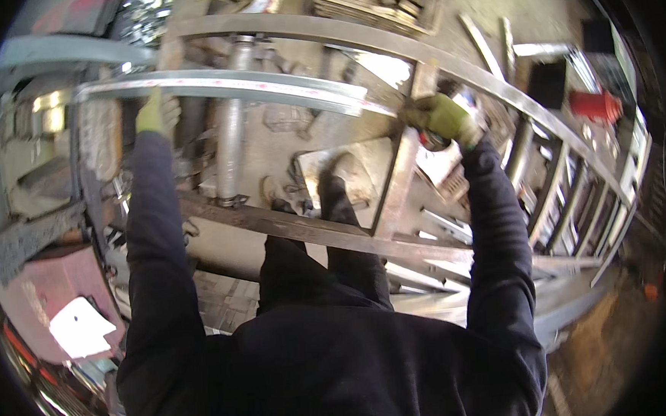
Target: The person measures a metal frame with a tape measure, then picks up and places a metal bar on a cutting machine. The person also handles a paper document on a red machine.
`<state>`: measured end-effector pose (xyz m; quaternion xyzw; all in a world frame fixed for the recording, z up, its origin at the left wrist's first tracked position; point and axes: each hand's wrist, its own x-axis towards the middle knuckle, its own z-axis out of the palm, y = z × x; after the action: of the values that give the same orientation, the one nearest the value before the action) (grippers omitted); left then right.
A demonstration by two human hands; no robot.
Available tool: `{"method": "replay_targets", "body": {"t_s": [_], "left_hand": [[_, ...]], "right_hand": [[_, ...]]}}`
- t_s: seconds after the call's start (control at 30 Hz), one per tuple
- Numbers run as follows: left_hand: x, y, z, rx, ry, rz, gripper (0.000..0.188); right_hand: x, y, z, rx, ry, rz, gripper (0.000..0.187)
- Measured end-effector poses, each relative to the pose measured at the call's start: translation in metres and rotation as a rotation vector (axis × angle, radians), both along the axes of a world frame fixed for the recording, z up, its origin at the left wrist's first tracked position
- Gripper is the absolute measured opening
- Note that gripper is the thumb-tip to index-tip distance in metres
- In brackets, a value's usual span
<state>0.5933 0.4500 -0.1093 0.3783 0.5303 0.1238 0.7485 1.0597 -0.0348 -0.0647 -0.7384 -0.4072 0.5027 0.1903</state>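
Note:
A grey metal bar [264,86] lies across the roller frame [400,177] in front of me. Along its top runs the pale extended blade of a tape measure [437,142], which reaches rightward past the bar's end. My right hand [449,117], in a yellow-green glove with dark fingers, is closed round the tape measure case above the frame's crosspiece. My left hand [157,116], gloved the same way, is closed at the near edge of the bar toward its left end, with the thumb up against it. Blur hides the exact finger contact there.
A silvery roller [233,130] spans the frame. To the left stands a machine [33,173] above a dull red box [60,301] with white paper. A crate of scrap pieces [382,7] sits beyond the frame. At the right are more rollers and a red cylinder [595,106].

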Motion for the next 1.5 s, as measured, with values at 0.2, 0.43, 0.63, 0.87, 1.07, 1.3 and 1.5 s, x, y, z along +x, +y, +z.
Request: {"method": "replay_targets", "body": {"t_s": [0.2, 0.43, 0.63, 0.87, 1.07, 1.3, 1.5], "left_hand": [[-0.003, -0.081, 0.01, 0.387, 0.448, 0.084, 0.049], [-0.019, -0.141, -0.005, 0.479, 0.447, -0.028, 0.042], [-0.011, -0.165, -0.016, 0.479, 0.446, -0.064, 0.044], [-0.015, -0.167, -0.024, 0.496, 0.503, -0.16, 0.041], [-0.086, -0.175, -0.028, 1.596, 1.07, -1.051, 0.037], [-0.212, -0.222, -0.01, 0.949, 1.128, 0.046, 0.036], [-0.342, -0.22, -0.078, 0.441, 1.493, -0.618, 0.039]], "right_hand": [[-0.007, 0.011, 0.005, 0.078, 0.105, -0.098, 0.029], [-0.009, 0.006, 0.0, 0.152, -0.034, -0.071, 0.026], [-0.016, 0.007, 0.005, 0.173, -0.102, -0.052, 0.023], [-0.017, 0.006, 0.008, 0.125, -0.157, -0.036, 0.023], [-0.019, 0.01, 0.016, 0.006, -0.236, -0.017, 0.035], [-0.02, 0.002, 0.011, 0.124, -0.204, -0.086, 0.03], [-0.023, 0.0, 0.005, 0.062, -0.248, -0.139, 0.03]]}}
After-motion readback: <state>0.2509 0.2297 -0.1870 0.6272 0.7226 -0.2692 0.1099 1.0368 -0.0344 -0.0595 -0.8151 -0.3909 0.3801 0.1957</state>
